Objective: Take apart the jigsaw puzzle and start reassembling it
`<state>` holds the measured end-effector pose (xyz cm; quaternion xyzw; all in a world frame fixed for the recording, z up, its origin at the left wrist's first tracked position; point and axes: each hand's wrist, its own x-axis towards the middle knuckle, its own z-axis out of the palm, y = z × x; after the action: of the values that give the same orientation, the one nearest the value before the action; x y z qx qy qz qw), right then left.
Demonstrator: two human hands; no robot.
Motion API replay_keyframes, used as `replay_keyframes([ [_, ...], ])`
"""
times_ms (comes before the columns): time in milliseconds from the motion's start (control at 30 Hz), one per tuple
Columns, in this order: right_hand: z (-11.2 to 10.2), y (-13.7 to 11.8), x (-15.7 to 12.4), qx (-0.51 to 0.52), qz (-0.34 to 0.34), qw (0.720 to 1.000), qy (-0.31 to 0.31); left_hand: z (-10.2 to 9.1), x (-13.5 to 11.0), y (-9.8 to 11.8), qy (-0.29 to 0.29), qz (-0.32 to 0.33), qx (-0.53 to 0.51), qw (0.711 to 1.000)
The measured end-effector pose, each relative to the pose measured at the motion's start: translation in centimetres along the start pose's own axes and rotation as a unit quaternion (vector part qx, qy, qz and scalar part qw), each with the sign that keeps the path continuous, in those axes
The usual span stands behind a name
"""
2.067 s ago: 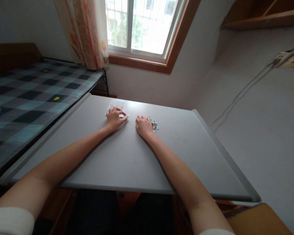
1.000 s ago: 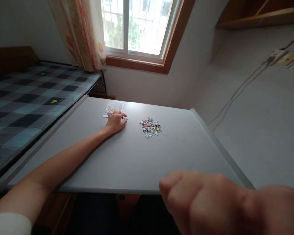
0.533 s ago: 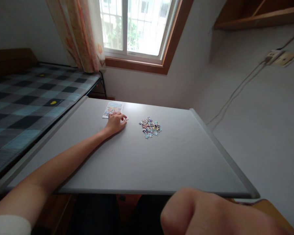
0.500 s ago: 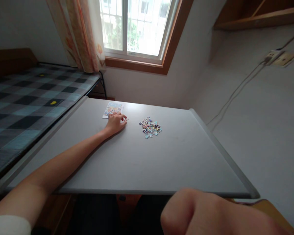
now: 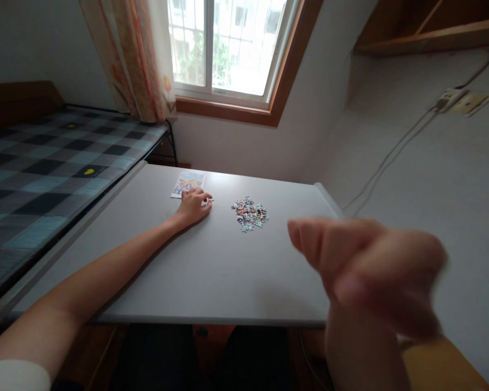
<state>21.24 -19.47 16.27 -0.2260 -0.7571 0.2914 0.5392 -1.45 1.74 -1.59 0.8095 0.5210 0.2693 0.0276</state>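
A grey table (image 5: 212, 271) stands under a window, a checked bed (image 5: 44, 163) beside it. The left hand (image 5: 194, 206) rests curled on the table, fingertips pinching a small puzzle piece (image 5: 209, 200), a picture card (image 5: 188, 183) just beyond it. To its right lies the piece pile (image 5: 250, 212), apart. The right hand (image 5: 370, 271) hangs blurred close to the camera, loosely curled, seemingly holding nothing. It blocks part of the table's near edge, and a careless sweep down could scatter the pile.

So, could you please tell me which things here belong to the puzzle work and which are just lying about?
In hand:
- left hand, on the table
- reference picture
- pile of puzzle pieces
- right hand, raised, blurred

Lying about:
- bed
- curtain
- wall socket
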Motion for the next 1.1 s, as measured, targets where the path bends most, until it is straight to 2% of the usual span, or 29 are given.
replay_keyframes([
  [67, -2.2, 4.4, 2.2, -0.049, 0.034, 0.996, 0.069, 0.0, -0.1, 0.1, 0.003, 0.016, 0.009, 1.0],
  [133, -4.0, 9.1, 3.0, -0.144, 0.13, 0.979, 0.063, 0.0, -0.3, 0.2, 0.004, 0.038, 0.015, 0.999],
  [200, -5.2, 13.1, 2.7, -0.229, 0.237, 0.944, 0.002, 0.0, -0.4, 0.1, 0.002, 0.061, 0.019, 0.998],
  [267, -5.7, 16.0, 1.7, -0.288, 0.331, 0.896, -0.075, 0.0, -0.5, 0.1, -0.007, 0.075, 0.023, 0.997],
  [333, -5.7, 17.8, 0.6, -0.315, 0.384, 0.857, -0.138, 0.0, -0.5, 0.0, -0.021, 0.084, 0.024, 0.996],
  [367, -5.6, 18.5, 0.0, -0.322, 0.392, 0.849, -0.15, -0.1, -0.5, 0.0, -0.027, 0.088, 0.022, 0.996],
  [433, -5.3, 19.4, -0.9, -0.347, 0.393, 0.838, -0.15, -0.1, -0.5, -0.1, -0.036, 0.095, 0.019, 0.995],
  [500, -5.1, 20.1, -1.6, -0.356, 0.382, 0.84, -0.15, 0.0, -0.4, -0.1, -0.039, 0.102, 0.019, 0.994],
  [733, -5.4, 20.5, -2.8, -0.39, 0.376, 0.831, -0.129, -0.1, -0.4, 0.1, 0.024, 0.061, 0.045, 0.997],
  [900, -5.7, 20.5, -2.9, -0.38, 0.381, 0.836, -0.105, -0.3, -0.4, 0.3, 0.004, 0.016, 0.067, 0.998],
  [1000, -5.8, 20.6, -2.9, -0.404, 0.37, 0.833, -0.078, -0.4, -0.4, 0.4, 0.01, 0.012, 0.084, 0.996],
  [1100, -5.6, 20.4, -2.8, -0.409, 0.375, 0.828, -0.079, -0.5, -0.4, 0.5, 0.001, 0.015, 0.084, 0.996],
])
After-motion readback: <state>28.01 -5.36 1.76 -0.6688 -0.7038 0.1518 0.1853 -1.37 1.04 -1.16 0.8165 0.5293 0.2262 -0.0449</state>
